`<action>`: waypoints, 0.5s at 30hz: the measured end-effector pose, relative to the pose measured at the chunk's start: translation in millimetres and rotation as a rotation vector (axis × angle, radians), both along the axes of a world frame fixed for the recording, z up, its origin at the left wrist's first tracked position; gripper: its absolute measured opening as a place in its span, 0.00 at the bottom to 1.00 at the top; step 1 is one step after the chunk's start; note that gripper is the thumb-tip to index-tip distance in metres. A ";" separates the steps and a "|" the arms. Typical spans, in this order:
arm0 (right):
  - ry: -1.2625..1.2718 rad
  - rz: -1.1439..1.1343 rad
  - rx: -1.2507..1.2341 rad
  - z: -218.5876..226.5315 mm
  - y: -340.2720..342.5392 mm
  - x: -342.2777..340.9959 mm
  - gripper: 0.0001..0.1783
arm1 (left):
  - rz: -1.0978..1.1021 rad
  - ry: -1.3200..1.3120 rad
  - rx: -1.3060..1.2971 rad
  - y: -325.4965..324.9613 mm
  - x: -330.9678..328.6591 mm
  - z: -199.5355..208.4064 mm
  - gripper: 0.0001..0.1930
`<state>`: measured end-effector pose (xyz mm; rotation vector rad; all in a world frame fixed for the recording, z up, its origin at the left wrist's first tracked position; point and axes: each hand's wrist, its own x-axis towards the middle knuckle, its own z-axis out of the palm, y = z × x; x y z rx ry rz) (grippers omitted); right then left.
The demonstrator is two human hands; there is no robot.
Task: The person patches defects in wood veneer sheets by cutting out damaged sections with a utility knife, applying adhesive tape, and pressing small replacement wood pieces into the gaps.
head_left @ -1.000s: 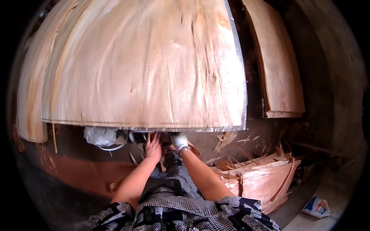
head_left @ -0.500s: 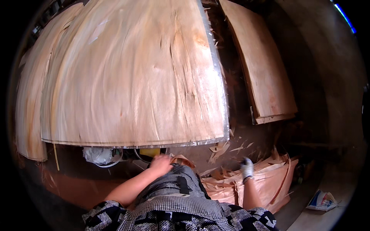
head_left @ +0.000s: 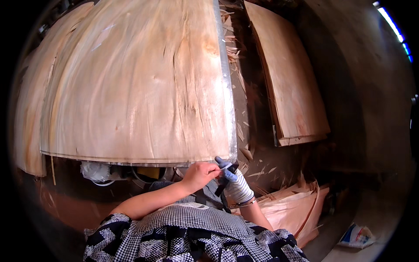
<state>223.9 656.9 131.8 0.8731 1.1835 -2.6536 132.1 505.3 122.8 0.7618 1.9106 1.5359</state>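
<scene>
Bare and closed, my left hand (head_left: 201, 175) meets my right hand (head_left: 235, 181) just below the near right corner of a large wood veneer sheet (head_left: 139, 96). My right hand wears a white-and-grey striped glove with bluish fingertips. Between the fingers of both hands shows a small, thin whitish piece (head_left: 225, 166), too small to name. Something dark sits against the gloved palm; its kind cannot be made out. The veneer lies on a table with a bright metal edge (head_left: 232, 126), and several dark cracks run along its grain.
To the right stands a veneer stack (head_left: 292, 78). A bundle of torn veneer (head_left: 292, 205) lies at my right side, with scraps (head_left: 257, 172) on the floor. Under the table's near edge are a clear plastic bag (head_left: 96, 171) and a yellow item (head_left: 148, 172). A white-and-blue sack (head_left: 357, 236) lies lower right.
My right hand has swung left from above the veneer bundle to meet my left hand. My left hand has risen slightly rightward. The whole view has shifted a little.
</scene>
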 end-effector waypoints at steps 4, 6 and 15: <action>-0.021 -0.110 -0.187 -9.9 70.3 -17.0 0.31 | -0.057 0.434 0.089 69.7 -17.2 -10.8 0.14; -0.044 -0.254 -0.219 -5.7 121.3 -20.1 0.25 | -0.130 0.730 -0.073 95.2 -44.7 -21.3 0.17; -0.095 0.017 0.131 -6.8 278.5 -56.4 0.08 | 0.734 0.172 -0.898 88.0 -184.2 -76.0 0.30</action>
